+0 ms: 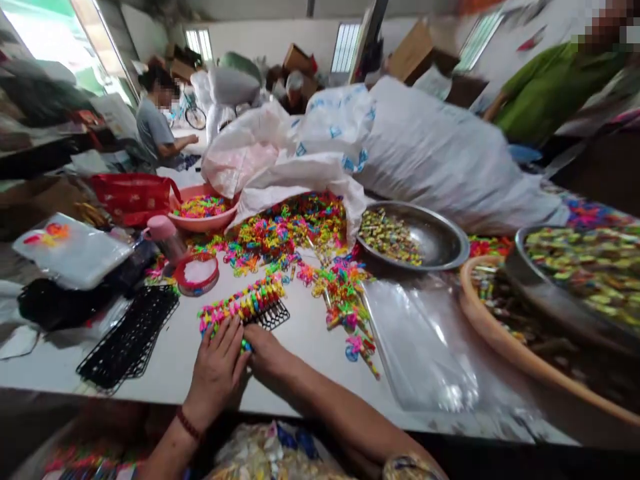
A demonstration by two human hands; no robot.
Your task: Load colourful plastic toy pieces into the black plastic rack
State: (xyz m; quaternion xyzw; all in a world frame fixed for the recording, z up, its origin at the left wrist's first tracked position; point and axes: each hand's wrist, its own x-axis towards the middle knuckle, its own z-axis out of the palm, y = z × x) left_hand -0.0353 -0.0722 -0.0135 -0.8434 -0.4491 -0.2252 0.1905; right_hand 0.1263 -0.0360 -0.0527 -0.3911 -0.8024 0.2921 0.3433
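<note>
A black plastic lattice tray (276,315) lies on the white table, its slots mostly filled with rows of small bright plastic pieces (245,299). My left hand (220,367) rests over the left end of these rows, its fingers stretched out flat on the pieces. Against the tray's near side is my right hand (267,350), with fingers curled in and largely hidden; a bit of green and blue shows beside its fingertips. Beyond the tray spreads a heap of similar colourful pieces (280,233), some trailing down to the right.
Stacked black lattice trays (130,337) lie at left, near a red-rimmed dish (197,273) of white material. Clear plastic bags (415,353) lie right. Farther right stand a metal bowl (445,233) and an orange basin (493,327). Big white sacks (430,153) stand behind; other people are beyond.
</note>
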